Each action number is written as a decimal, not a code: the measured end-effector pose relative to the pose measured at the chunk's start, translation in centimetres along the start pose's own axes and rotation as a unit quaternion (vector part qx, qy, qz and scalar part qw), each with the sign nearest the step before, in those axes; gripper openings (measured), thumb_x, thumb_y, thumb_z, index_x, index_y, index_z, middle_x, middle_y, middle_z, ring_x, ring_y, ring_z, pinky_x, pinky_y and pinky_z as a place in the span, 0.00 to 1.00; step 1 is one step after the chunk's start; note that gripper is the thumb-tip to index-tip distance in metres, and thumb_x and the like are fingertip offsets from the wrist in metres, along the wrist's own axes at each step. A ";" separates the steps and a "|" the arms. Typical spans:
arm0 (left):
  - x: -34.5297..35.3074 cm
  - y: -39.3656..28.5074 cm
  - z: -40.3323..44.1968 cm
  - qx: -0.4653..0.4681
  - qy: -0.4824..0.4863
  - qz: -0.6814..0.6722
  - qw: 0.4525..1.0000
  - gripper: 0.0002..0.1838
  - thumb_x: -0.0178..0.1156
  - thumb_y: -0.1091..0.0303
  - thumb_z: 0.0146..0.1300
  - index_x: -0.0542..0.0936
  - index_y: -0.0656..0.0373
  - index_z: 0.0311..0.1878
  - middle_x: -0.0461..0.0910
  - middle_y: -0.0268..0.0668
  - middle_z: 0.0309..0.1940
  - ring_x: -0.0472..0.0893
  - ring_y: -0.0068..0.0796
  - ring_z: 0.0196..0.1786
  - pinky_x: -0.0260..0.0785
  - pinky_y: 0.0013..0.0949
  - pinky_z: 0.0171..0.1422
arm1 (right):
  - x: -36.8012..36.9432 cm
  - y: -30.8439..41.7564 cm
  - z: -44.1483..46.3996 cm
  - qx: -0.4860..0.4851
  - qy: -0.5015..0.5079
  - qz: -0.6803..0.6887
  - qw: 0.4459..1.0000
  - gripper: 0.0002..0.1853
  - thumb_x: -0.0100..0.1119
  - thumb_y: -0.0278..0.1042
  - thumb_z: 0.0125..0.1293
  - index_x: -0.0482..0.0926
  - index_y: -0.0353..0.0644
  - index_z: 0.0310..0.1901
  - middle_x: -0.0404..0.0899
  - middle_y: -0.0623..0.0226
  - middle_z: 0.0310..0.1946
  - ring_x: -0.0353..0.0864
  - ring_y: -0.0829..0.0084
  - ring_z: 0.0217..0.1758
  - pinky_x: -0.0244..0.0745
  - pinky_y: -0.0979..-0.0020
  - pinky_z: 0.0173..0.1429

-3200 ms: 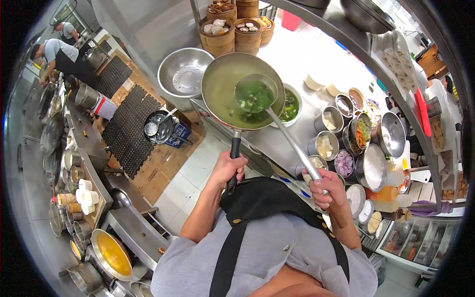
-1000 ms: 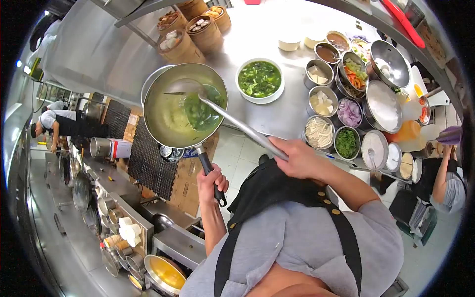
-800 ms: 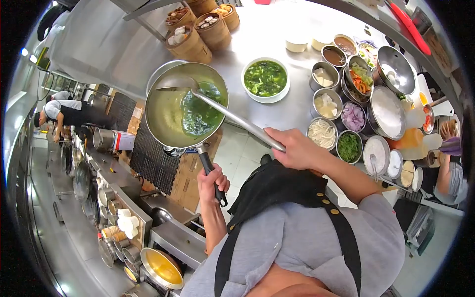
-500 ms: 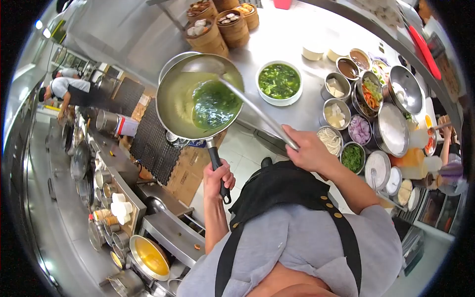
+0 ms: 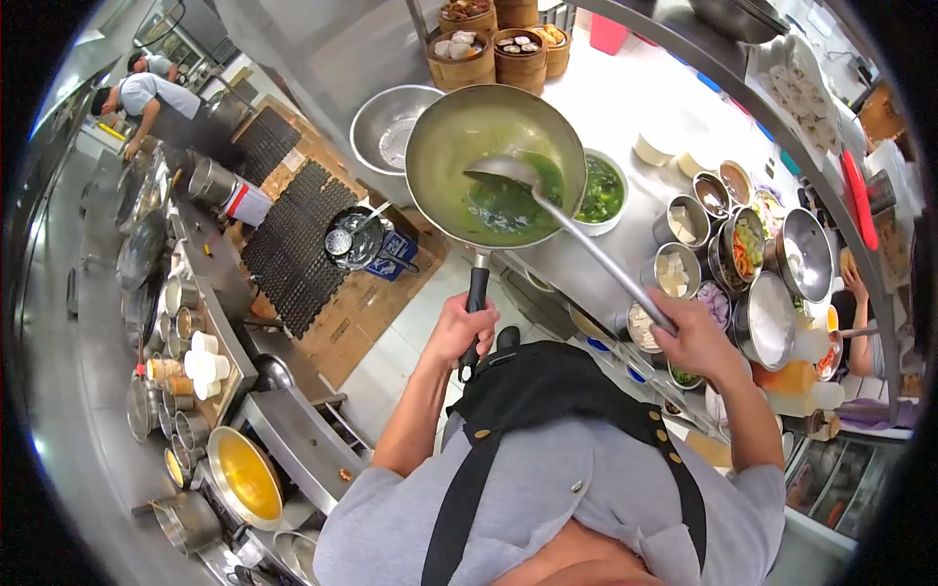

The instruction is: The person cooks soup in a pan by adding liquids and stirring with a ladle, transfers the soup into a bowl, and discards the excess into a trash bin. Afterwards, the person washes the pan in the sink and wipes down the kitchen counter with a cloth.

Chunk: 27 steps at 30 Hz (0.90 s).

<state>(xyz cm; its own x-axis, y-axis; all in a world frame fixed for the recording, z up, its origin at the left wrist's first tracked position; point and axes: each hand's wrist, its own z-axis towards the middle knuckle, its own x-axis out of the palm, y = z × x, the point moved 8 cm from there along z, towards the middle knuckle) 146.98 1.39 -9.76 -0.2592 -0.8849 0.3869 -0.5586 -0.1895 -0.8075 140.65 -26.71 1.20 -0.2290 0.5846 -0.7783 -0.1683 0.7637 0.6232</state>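
My left hand [image 5: 461, 330] is closed around the black handle of a wok [image 5: 440, 146]. Green leafy soup [image 5: 508, 210] lies in the wok's lower part. My right hand [image 5: 692, 337] grips the end of a long metal ladle [image 5: 596, 249], whose bowl dips into the soup. A white bowl [image 5: 608, 227] of the same green soup stands just right of the wok, partly hidden behind its rim. Left of the wok is a steel bowl [image 5: 376, 127], wide and shallow.
Bamboo steamers [image 5: 461, 70] stand at the back of the steel counter. On the right are several containers of cut vegetables and a bowl of white powder [image 5: 767, 320]. A pan of yellow liquid [image 5: 246, 477] sits lower left. Another person [image 5: 161, 103] bends over the far-left stove.
The wok has shifted right and now covers part of the white bowl. The ladle's bowl has moved from the wok's upper rim down into the soup. My view has turned slightly.
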 end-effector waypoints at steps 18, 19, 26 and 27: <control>5.4 1.4 -0.2 -0.146 0.265 0.122 0.945 0.07 0.58 0.77 0.56 0.68 0.64 0.29 0.67 0.33 0.11 0.68 0.21 0.11 0.60 0.27 0.15 | 1.2 4.5 -14.4 0.250 -0.111 0.008 0.962 0.31 0.58 0.24 0.54 0.67 0.35 0.62 0.78 0.48 0.31 0.78 0.49 0.33 0.74 0.58 0.40; 6.2 1.8 -1.2 -0.142 0.271 0.145 0.941 0.06 0.58 0.77 0.55 0.69 0.64 0.29 0.67 0.33 0.11 0.68 0.22 0.10 0.59 0.26 0.14 | 1.0 5.4 -16.4 0.257 -0.113 0.011 0.960 0.30 0.58 0.23 0.54 0.67 0.35 0.62 0.78 0.48 0.31 0.78 0.49 0.33 0.74 0.59 0.40; 14.8 6.5 -9.6 -0.146 0.399 0.241 0.872 0.06 0.57 0.77 0.54 0.70 0.64 0.28 0.67 0.33 0.10 0.68 0.23 0.11 0.58 0.26 0.15 | 1.9 6.3 -32.8 0.335 -0.300 -0.100 0.888 0.29 0.57 0.20 0.52 0.69 0.34 0.60 0.78 0.51 0.29 0.79 0.53 0.31 0.74 0.62 0.37; 16.0 8.0 -10.9 -0.156 0.410 0.238 0.867 0.06 0.58 0.76 0.54 0.69 0.64 0.28 0.67 0.32 0.11 0.68 0.23 0.11 0.58 0.26 0.16 | 3.8 6.9 -35.5 0.414 -0.274 -0.031 0.867 0.29 0.57 0.20 0.52 0.70 0.34 0.59 0.78 0.49 0.30 0.79 0.53 0.28 0.75 0.64 0.36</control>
<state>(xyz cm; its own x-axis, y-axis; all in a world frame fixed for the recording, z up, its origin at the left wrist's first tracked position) 129.78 -9.68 -5.12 -0.9199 -0.2075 0.3328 -0.3876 0.3512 -0.8523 104.56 -28.95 5.27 0.2848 0.4037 -0.8694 0.6347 0.6003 0.4866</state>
